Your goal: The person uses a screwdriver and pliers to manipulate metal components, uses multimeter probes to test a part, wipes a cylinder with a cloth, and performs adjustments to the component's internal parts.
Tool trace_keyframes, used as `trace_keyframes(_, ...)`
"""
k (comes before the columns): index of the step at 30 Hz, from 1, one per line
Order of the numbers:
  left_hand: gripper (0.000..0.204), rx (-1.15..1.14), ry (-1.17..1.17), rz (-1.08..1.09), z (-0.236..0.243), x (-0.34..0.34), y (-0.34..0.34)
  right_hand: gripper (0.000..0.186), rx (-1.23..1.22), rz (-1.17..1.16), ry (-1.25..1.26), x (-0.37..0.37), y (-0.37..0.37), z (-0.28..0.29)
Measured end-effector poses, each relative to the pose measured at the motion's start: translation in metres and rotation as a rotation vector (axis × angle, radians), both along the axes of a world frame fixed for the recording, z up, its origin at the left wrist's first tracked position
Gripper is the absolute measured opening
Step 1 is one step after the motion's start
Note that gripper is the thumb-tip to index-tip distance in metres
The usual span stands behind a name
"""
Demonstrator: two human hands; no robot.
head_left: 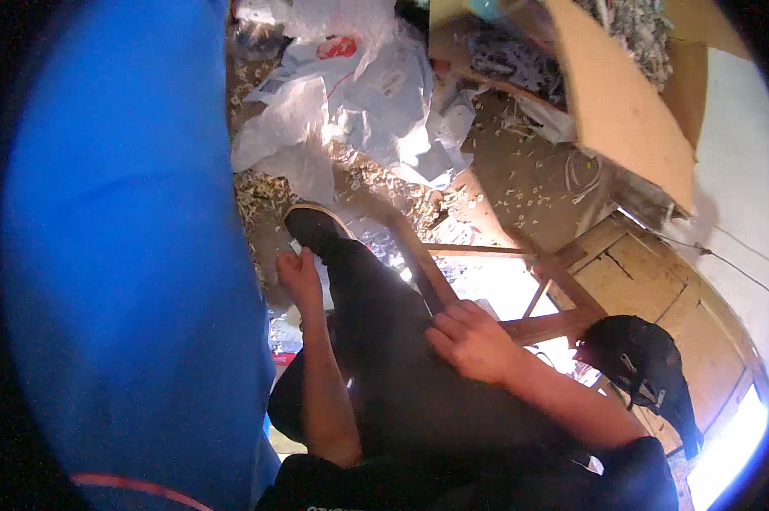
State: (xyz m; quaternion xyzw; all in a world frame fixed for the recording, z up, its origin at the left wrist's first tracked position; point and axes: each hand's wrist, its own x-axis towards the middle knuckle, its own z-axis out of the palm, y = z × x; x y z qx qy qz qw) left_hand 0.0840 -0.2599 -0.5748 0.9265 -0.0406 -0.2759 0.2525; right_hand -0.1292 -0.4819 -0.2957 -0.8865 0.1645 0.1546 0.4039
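My left hand (pixel 298 274) is closed in a pinch beside my dark shoe (pixel 312 226). A small whitish piece (pixel 296 246) shows at its fingertips, too small to name. My right hand (pixel 471 342) is curled over my dark-trousered leg, close to a brown wooden frame (pixel 427 272). Its fingers bend inward, and whatever they may hold is hidden. Left of my left hand hangs a large blue sheet (pixel 137 255).
Crumpled white plastic bags (pixel 376 94) lie on a floor strewn with small pale scraps. An opened cardboard box (pixel 627 111) stands at the far right. A black bag (pixel 636 362) hangs near a worn wooden door (pixel 657 298).
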Motion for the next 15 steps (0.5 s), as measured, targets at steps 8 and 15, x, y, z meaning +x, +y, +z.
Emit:
trace_keyframes(8,0.03,-0.291,0.088,0.191,0.218,-0.007,-0.068,0.023,0.114,-0.14,-0.027,-0.006,0.005,-0.001)
trace_keyframes(15,0.024,-0.424,-0.115,0.044,0.38,-0.01,-0.08,0.015,0.014,-0.201,-0.02,-0.005,0.016,-0.012)
